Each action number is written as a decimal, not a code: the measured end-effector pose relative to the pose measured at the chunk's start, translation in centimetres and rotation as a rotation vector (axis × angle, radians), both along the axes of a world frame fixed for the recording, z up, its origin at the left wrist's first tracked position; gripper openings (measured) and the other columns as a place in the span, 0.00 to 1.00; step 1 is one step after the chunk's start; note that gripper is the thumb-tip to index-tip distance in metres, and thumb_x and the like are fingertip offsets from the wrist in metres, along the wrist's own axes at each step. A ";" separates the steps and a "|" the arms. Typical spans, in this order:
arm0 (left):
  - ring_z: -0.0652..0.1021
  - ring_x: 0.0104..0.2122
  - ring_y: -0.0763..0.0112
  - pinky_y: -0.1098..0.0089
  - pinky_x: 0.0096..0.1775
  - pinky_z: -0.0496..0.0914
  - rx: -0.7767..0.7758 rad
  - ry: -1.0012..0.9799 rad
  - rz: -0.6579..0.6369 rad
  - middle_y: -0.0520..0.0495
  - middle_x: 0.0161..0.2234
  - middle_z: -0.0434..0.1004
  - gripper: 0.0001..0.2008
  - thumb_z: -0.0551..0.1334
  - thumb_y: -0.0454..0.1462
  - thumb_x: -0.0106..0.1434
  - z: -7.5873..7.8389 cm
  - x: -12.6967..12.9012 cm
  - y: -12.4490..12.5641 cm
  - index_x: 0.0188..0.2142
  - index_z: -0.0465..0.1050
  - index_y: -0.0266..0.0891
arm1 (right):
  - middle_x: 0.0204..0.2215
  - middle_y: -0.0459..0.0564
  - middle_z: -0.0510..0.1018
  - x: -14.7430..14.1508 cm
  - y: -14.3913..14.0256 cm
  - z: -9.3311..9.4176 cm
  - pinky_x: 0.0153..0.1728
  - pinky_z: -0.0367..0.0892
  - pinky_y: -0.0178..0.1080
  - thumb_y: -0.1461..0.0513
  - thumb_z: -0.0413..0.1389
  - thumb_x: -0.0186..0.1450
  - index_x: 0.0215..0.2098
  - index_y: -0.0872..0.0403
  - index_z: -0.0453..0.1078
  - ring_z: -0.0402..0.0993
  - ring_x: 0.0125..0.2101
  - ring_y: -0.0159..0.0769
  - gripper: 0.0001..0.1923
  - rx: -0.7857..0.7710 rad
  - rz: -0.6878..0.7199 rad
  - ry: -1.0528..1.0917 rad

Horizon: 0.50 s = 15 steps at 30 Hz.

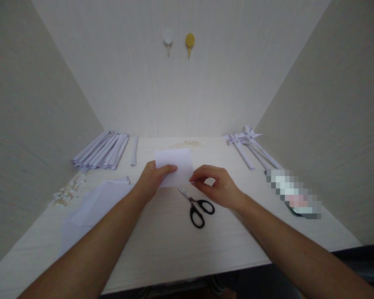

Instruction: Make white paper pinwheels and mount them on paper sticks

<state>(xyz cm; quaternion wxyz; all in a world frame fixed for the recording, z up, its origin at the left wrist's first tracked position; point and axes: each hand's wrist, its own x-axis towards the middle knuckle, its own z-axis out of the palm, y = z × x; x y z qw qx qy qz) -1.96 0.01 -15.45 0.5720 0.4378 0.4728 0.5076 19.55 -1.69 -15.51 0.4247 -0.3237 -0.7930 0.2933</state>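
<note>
Above the scissors (197, 206), left hand (151, 179) and right hand (220, 187) pinch a paper sheet (175, 165) — folded strips (101, 150) lie well apart.

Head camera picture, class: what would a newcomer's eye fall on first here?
First, the small white paper sheet at the table's centre, pinched by the left hand and right hand. Just below lie black-handled scissors. A row of folded white paper strips lies far left, and white paper pinwheels far right.
</note>
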 end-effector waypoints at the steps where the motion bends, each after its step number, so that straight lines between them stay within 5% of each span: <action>1: 0.82 0.35 0.53 0.61 0.36 0.76 0.000 -0.005 0.002 0.40 0.36 0.84 0.19 0.74 0.42 0.46 0.0 0.0 0.0 0.36 0.81 0.35 | 0.34 0.50 0.83 0.0 0.0 0.0 0.35 0.74 0.38 0.63 0.60 0.66 0.36 0.51 0.79 0.77 0.31 0.34 0.05 -0.012 -0.011 0.013; 15: 0.83 0.36 0.54 0.61 0.38 0.76 0.048 -0.028 0.037 0.39 0.36 0.86 0.18 0.74 0.41 0.47 -0.1 0.2 -0.3 0.37 0.82 0.34 | 0.33 0.48 0.83 0.1 0.4 -0.3 0.34 0.73 0.39 0.57 0.65 0.64 0.38 0.52 0.79 0.79 0.30 0.35 0.07 -0.234 -0.087 0.125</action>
